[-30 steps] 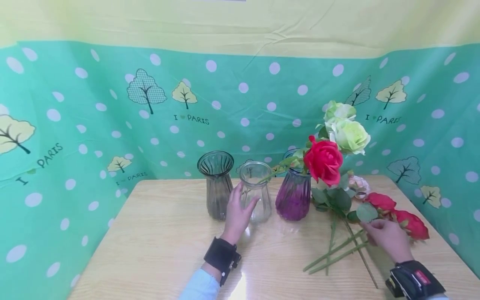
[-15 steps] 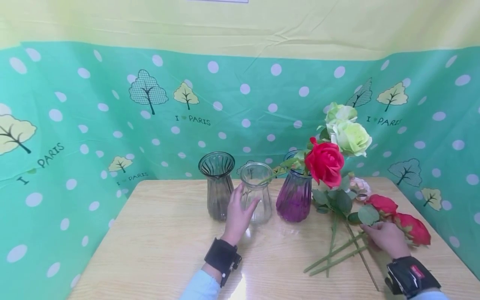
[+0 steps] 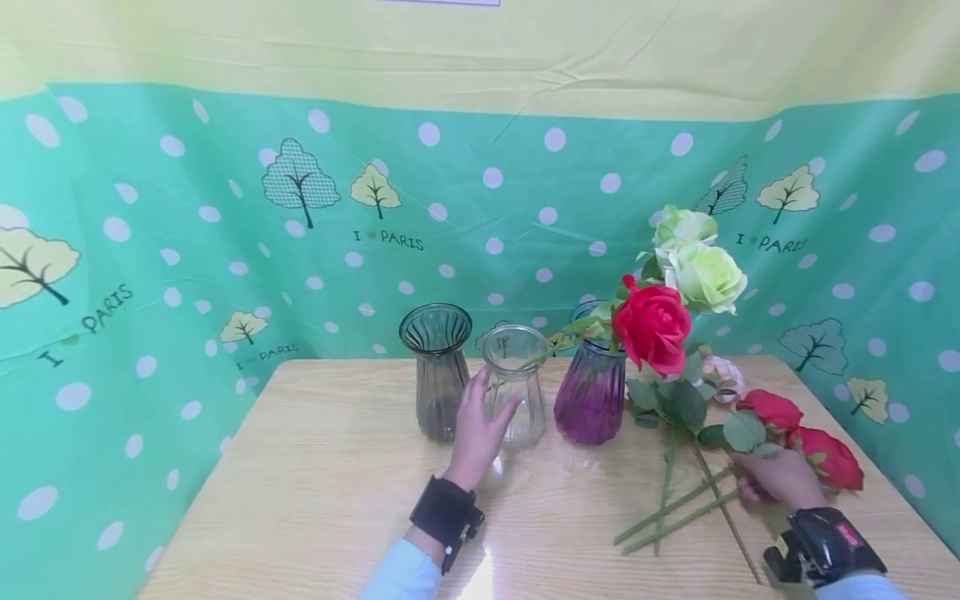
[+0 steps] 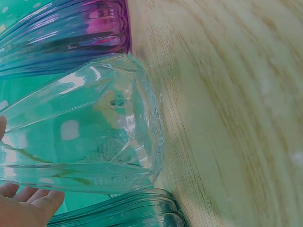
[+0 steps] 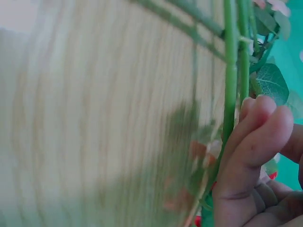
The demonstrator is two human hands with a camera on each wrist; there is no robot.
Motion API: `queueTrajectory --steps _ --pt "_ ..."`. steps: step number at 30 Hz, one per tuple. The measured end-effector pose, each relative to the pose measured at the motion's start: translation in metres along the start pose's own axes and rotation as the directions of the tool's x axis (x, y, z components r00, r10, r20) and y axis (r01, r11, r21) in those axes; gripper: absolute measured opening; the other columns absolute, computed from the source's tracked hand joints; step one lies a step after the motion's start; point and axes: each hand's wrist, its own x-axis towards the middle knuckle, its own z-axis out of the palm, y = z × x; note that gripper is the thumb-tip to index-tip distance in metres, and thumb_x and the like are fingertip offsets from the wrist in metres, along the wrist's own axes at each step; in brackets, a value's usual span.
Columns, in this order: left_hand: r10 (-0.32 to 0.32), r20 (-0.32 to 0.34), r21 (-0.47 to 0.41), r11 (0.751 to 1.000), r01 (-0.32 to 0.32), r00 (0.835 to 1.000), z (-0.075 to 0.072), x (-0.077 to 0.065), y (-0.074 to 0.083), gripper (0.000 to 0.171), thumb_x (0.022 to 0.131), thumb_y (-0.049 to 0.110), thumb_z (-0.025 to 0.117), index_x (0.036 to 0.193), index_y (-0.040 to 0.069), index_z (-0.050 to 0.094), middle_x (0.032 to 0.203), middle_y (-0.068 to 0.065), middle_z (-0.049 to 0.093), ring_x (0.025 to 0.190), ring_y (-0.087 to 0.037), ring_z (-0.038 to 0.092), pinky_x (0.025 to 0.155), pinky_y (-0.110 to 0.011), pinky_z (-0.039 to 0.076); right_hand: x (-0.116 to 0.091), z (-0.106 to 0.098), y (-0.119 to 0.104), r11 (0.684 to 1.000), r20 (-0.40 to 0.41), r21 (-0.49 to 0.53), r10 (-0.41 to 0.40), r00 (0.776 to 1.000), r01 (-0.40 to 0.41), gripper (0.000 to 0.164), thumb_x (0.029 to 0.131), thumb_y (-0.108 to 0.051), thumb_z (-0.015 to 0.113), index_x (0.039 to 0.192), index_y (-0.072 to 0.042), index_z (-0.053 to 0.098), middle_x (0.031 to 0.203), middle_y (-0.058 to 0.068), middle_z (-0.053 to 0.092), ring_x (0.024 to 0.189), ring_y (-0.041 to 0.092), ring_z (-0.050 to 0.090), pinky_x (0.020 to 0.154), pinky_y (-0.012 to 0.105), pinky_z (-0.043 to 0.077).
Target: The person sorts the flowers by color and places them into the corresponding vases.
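My left hand (image 3: pixel 480 429) holds the clear glass vase (image 3: pixel 517 417) upright, thumb on one side and fingers on the other. A green stem slants into this vase's mouth from a large red rose (image 3: pixel 651 327) that leans far to the right. In the left wrist view, fingers (image 4: pixel 45 203) lie along the wall of the clear vase (image 4: pixel 85 127). At the right, my right hand (image 3: pixel 780 479) grips two red roses (image 3: pixel 825 458) by their stems just below the blooms. The right wrist view shows curled fingers (image 5: pixel 255 146) against the green stems (image 5: pixel 230 75).
A grey ribbed vase (image 3: pixel 438 396) stands left of the clear one, a purple vase (image 3: pixel 590 400) right of it. Two pale green roses (image 3: pixel 705 275) rise above the red rose. A pink flower (image 3: pixel 723 377) and other stems lie on the wooden table (image 3: pixel 315 500).
My right hand's fingers have worked further under the red roses' stems and curled, and the stems have shifted slightly right. The left hand stays on the clear vase.
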Motion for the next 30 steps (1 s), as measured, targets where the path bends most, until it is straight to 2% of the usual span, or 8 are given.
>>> queueTrajectory --steps 4,7,10,12,17,19,25,30 --pt "0.007 -0.002 -0.004 1.000 -0.007 1.000 0.000 0.000 0.001 0.072 0.086 0.042 0.063 0.143 0.009 0.033 0.145 -0.015 0.039 0.130 -0.031 0.043 0.106 -0.051 0.039 0.000 0.000 0.001 0.982 -0.005 0.185 0.027 1.000 -0.026 0.031 0.091 -0.027 0.054 0.085 0.001 0.065 0.061 -0.001 0.066 0.057 0.012 0.064 0.055 0.027 0.054" --pt "0.006 -0.002 0.000 1.000 -0.006 1.000 0.000 0.000 0.001 0.072 0.086 0.042 0.062 0.143 0.010 0.033 0.145 -0.015 0.039 0.130 -0.031 0.043 0.106 -0.051 0.039 -0.001 -0.001 0.001 0.915 0.031 0.398 0.061 0.998 -0.068 0.020 0.091 -0.022 0.057 0.084 -0.005 0.064 0.066 0.000 0.069 0.062 0.013 0.067 0.059 0.027 0.058" --pt "0.005 -0.004 0.002 1.000 -0.005 1.000 -0.001 0.000 0.002 0.072 0.086 0.041 0.063 0.143 0.010 0.033 0.145 -0.015 0.039 0.130 -0.031 0.043 0.107 -0.051 0.038 -0.002 -0.001 0.001 0.819 0.090 0.563 0.070 0.993 -0.109 0.017 0.091 -0.018 0.058 0.076 -0.015 0.064 0.069 0.001 0.070 0.065 0.013 0.069 0.063 0.025 0.058" --pt "0.009 -0.004 -0.001 1.000 -0.009 1.000 -0.001 0.000 0.002 0.072 0.086 0.041 0.063 0.143 0.009 0.033 0.145 -0.015 0.039 0.130 -0.031 0.042 0.107 -0.051 0.038 -0.004 0.000 0.002 0.734 0.154 0.662 0.064 0.986 -0.151 0.023 0.092 -0.015 0.056 0.072 -0.018 0.067 0.071 0.001 0.070 0.069 0.013 0.070 0.067 0.023 0.059" --pt "0.024 -0.006 -0.005 1.000 -0.024 1.000 -0.001 -0.001 0.002 0.073 0.086 0.041 0.063 0.143 0.008 0.033 0.145 -0.015 0.039 0.130 -0.031 0.043 0.106 -0.051 0.039 -0.007 0.002 0.006 0.558 0.300 0.793 -0.007 0.954 -0.245 0.026 0.094 -0.011 0.053 0.075 -0.014 0.071 0.077 0.004 0.072 0.076 0.013 0.070 0.076 0.021 0.057" --pt "0.027 -0.007 -0.001 1.000 -0.027 1.000 0.000 -0.001 0.001 0.072 0.086 0.041 0.063 0.143 0.008 0.033 0.144 -0.015 0.040 0.129 -0.031 0.044 0.106 -0.051 0.039 -0.008 0.002 0.007 0.551 0.322 0.797 -0.038 0.946 -0.249 0.026 0.095 -0.011 0.052 0.076 -0.014 0.071 0.078 0.004 0.072 0.076 0.012 0.070 0.076 0.020 0.057" --pt "0.032 -0.011 0.006 0.999 -0.032 0.999 0.001 -0.001 0.000 0.071 0.086 0.041 0.063 0.143 0.008 0.034 0.144 -0.015 0.041 0.129 -0.031 0.044 0.106 -0.050 0.040 -0.009 0.001 0.004 0.601 0.321 0.769 -0.067 0.945 -0.218 0.027 0.096 -0.016 0.052 0.077 -0.018 0.072 0.078 0.000 0.072 0.076 0.009 0.069 0.071 0.015 0.056" --pt "0.036 -0.016 0.006 0.999 -0.036 0.999 0.001 -0.001 -0.001 0.071 0.086 0.039 0.063 0.142 0.008 0.034 0.143 -0.015 0.041 0.128 -0.031 0.045 0.106 -0.049 0.040 -0.010 -0.001 0.000 0.547 0.314 0.815 -0.136 0.940 -0.193 0.027 0.097 -0.018 0.049 0.081 -0.018 0.070 0.082 0.000 0.070 0.081 0.012 0.070 0.079 0.020 0.057"
